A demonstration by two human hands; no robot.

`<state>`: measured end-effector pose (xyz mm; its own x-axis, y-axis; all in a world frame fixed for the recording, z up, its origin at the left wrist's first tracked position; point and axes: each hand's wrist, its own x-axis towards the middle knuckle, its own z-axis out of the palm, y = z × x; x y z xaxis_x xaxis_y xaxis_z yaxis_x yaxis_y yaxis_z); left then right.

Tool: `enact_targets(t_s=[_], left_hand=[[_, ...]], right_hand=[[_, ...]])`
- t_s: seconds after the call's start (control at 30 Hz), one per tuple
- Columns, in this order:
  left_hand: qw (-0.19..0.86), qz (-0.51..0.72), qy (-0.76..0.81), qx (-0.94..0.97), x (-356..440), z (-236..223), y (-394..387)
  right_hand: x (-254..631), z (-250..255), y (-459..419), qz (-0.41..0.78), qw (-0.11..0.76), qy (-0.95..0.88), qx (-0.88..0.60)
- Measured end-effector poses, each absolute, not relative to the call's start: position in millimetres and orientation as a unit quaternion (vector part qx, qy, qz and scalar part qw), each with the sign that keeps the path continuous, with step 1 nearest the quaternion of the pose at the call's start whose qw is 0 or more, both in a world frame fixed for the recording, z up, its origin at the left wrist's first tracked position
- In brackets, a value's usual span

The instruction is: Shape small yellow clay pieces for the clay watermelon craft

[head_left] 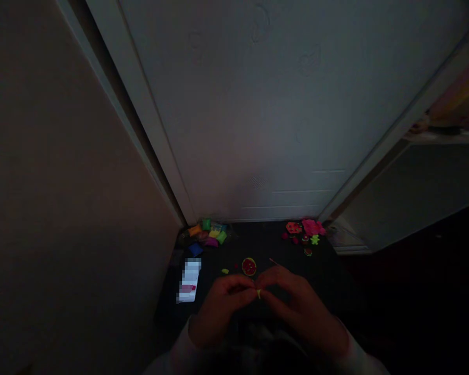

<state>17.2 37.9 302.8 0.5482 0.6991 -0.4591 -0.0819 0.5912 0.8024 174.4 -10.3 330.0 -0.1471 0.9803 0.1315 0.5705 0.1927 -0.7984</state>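
Observation:
At the near edge of the dark table, my left hand [227, 302] and my right hand [297, 299] meet fingertip to fingertip. Pinched between them is a small piece of yellow clay [258, 294], partly covered by the fingers. Just beyond the fingers lies a round red disc with a yellow rim and small bits on top [249, 266], like a little clay pizza. Left of it sit a yellow lump [225, 271] and a tiny dark red bit [236, 265]. A thin stick [274, 261] lies beyond my right hand.
Several coloured clay packets [213, 234] are heaped at the table's back left, with a blue packet [196, 249] nearer. A lit phone [189, 280] lies on the left. Small pink, red and yellow-green figures [312, 227] cluster at the back right. A white panel [234, 130] rises behind the table.

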Motion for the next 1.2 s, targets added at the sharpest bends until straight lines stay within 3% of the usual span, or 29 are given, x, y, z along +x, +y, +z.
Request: enact_targets(t_s=[1.2], left_hand=[[0.782, 0.272, 0.404, 0.389, 17.9, 284.6, 33.9]], right_hand=[[175.0, 313.2, -12.6, 0.3, 0.349, -0.702, -0.543]])
